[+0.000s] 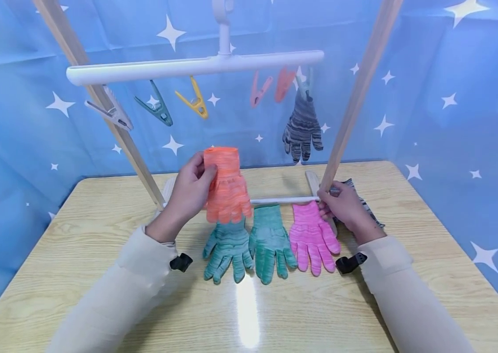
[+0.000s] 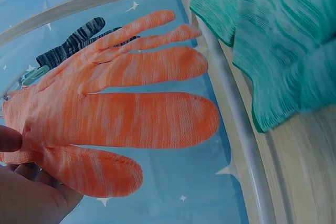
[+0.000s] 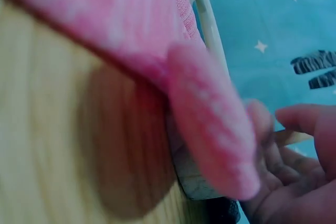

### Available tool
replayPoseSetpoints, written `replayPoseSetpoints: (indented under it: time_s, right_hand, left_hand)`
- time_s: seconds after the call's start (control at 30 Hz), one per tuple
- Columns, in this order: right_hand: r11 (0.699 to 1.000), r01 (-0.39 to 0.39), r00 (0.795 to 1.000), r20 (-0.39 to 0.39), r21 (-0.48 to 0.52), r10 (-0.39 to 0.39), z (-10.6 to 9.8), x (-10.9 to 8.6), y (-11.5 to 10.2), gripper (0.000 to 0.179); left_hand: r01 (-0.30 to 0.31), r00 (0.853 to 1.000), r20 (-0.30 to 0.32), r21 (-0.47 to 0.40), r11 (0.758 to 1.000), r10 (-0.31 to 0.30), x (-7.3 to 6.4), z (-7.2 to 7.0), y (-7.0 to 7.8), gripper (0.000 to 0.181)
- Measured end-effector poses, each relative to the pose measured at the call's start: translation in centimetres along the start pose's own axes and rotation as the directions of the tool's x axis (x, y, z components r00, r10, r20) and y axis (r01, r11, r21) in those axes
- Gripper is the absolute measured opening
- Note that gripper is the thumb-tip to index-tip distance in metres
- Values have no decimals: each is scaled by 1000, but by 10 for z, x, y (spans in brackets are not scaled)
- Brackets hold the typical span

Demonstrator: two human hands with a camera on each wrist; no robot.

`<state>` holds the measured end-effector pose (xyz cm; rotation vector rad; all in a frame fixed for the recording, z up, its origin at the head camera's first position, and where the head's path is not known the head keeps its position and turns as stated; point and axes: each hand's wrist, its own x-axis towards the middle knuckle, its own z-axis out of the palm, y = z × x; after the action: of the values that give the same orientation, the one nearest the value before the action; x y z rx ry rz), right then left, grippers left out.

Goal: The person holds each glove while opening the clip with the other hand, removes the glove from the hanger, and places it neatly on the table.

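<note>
Now my left hand (image 1: 189, 189) pinches the orange glove (image 1: 227, 189), maybe for hanging; next, a peg (image 1: 199, 103) needs squeezing. My right hand (image 1: 347, 205)'s grip I can't tell.

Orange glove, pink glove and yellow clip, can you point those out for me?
Orange glove (image 1: 227, 189), head view: hand part below the cuff.
Pink glove (image 1: 311, 236), head view: hand part above the fingers.
Yellow clip (image 1: 199, 105), head view: where its arms meet.

Bright head view, dimmer wrist views
Glare streaks the pale wooden tabletop (image 1: 86, 274) at near centre; right wrist view blurs the pink knitted glove (image 3: 212, 124).
</note>
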<state>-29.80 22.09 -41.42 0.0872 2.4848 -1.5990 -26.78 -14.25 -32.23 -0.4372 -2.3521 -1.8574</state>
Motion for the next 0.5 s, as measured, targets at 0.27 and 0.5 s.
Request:
replayPoseSetpoints:
  time_s: [0.27,0.5]
  right_hand:
    - [999,-24,995,100,45,20,-3,2,3,55]
    - [999,-22,992,122,42,17,-5,-1,2,52]
  left_hand:
    - [61,998,-3,113,992,-61,-12,-14,-6,34]
    - [60,998,2,157,986,-61,-23,-30,-9,34]
